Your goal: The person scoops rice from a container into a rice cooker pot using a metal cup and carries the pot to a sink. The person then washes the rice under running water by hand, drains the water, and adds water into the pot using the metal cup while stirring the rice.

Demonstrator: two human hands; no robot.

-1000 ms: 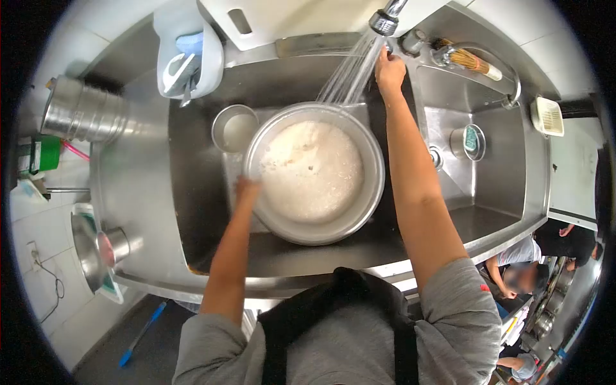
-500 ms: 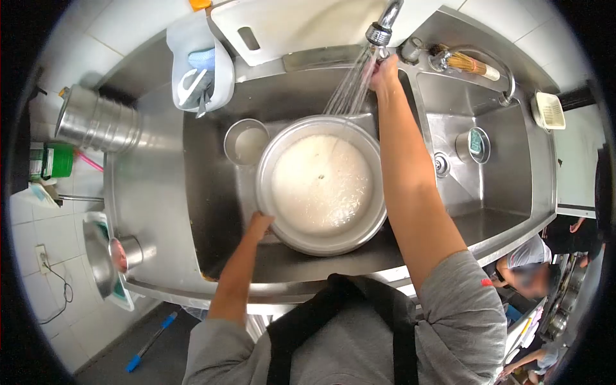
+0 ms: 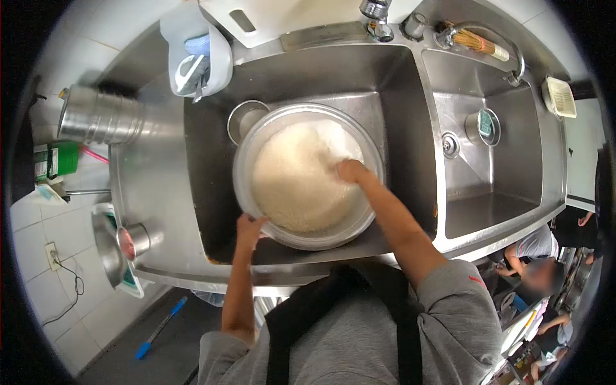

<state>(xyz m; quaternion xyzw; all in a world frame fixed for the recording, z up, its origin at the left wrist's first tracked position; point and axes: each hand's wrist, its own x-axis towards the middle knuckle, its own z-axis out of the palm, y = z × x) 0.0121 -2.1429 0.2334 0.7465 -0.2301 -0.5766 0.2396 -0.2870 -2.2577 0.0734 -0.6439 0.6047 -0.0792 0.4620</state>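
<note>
A large round metal bowl (image 3: 245, 186) stands in the left sink basin, holding pale grains (image 3: 292, 173) in cloudy water. My left hand (image 3: 250, 228) grips the bowl's rim at its lower left. At the right side of the grains, my right hand (image 3: 350, 171) is dipped into the bowl; its fingers are blurred and partly hidden. A small metal pot (image 3: 235, 122) sits beside the bowl at the upper left, partly covered by its rim. No water runs from the faucet (image 3: 375, 9) above the basin.
The right basin (image 3: 494, 212) holds a small metal cup (image 3: 473, 128) with a green pad. A white plastic holder (image 3: 221, 67) hangs at the back left. Beyond it are a ribbed steel container (image 3: 96, 115) and a white board (image 3: 282, 16). People work at the lower right.
The water spray has stopped. My right hand has come down from the faucet into the bowl. My left hand stays at the rim, and the grains now show more clearly.
</note>
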